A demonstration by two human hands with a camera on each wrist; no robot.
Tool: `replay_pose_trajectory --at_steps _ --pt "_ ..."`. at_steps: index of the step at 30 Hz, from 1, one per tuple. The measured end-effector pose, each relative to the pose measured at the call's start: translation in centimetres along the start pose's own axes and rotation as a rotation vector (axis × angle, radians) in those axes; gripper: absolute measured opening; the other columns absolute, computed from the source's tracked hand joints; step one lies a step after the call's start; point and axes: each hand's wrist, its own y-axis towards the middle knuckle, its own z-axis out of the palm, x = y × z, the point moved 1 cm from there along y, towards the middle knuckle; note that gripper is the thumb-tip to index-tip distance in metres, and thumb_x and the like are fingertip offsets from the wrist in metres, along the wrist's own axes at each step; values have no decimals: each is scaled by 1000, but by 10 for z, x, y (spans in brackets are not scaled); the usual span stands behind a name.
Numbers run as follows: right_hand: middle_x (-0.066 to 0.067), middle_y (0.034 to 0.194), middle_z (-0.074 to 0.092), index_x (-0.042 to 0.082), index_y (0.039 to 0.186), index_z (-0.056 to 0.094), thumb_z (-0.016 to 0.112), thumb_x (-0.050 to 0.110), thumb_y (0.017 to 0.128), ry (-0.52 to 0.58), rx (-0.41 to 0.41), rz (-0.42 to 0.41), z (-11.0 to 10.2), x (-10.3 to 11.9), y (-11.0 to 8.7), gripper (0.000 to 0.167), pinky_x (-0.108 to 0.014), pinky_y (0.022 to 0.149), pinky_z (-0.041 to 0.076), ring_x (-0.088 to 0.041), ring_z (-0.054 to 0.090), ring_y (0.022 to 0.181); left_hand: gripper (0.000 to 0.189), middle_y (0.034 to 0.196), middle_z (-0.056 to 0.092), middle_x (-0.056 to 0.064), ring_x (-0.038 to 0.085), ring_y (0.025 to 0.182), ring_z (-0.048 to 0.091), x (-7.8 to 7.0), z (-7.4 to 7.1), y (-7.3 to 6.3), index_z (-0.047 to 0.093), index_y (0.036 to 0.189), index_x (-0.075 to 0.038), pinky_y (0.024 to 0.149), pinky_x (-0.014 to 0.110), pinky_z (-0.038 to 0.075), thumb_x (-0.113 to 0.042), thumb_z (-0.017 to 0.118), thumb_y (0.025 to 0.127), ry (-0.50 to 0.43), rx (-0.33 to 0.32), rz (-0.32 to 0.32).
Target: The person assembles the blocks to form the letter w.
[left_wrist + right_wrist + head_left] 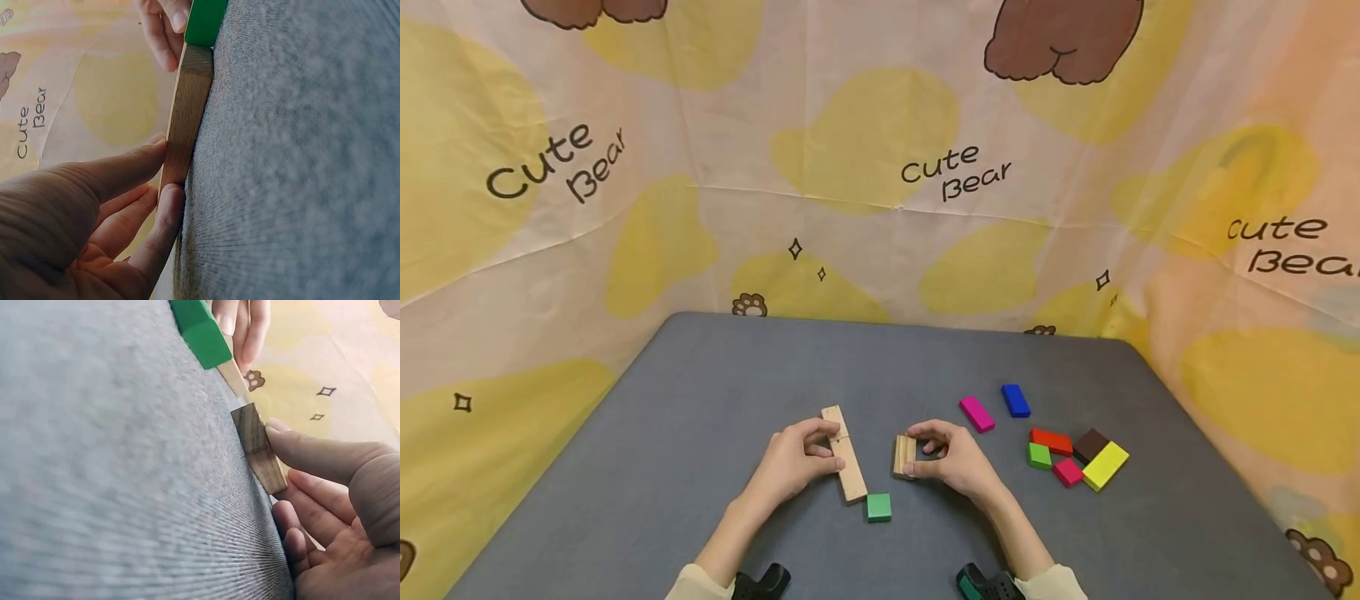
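Note:
In the head view my left hand [795, 457] has its thumb and curled fingers on the left side of two light wooden blocks [851, 472] lying end to end in a slanted row. Its thumb tip meets the wooden side, and the index finger reaches the far block. A green block [879, 507] sits at the row's near end. To the right, my right hand [957, 457] pinches a small brown striped wooden block [901, 457] between thumb and index finger. That block shows dark grain in the right wrist view, low over the cloth.
Right of the right hand lie a magenta block [977, 414] and a blue block [1016, 401]. Farther right is a cluster with red [1052, 442], light green [1040, 456], pink [1068, 472], dark brown [1091, 447] and yellow [1106, 466] blocks. A printed curtain surrounds the grey table [700, 375].

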Motion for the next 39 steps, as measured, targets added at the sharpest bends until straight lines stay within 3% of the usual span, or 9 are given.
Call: replay_pose_trajectory --at_steps 12,25,34,39 --pt "0 105 67 9 113 69 91 19 70 -9 9 10 6 2 -15 49 -36 80 40 -23 54 94 46 115 69 7 11 82 68 1 0 0 69 119 -8 69 34 52 -9 85 76 -18 1 -9" --pt "0 109 67 10 115 69 90 18 72 -2 38 -8 8 1 -16 49 -39 82 38 -23 54 97 47 113 70 7 12 81 69 -3 0 0 69 118 -6 70 33 53 -9 86 75 -16 -4 12" --pt "-12 109 66 -2 114 67 86 8 75 15 63 -24 3 37 -28 45 -42 83 39 -35 54 98 47 114 70 6 11 81 69 -1 0 0 69 119 -7 71 33 53 -9 86 76 5 -4 -1" --pt "-10 108 66 1 114 68 87 8 74 24 48 -23 5 27 -26 45 -42 82 38 -33 53 98 47 114 69 7 12 81 69 -2 0 -1 69 119 -7 71 34 53 -9 86 75 6 -5 10"
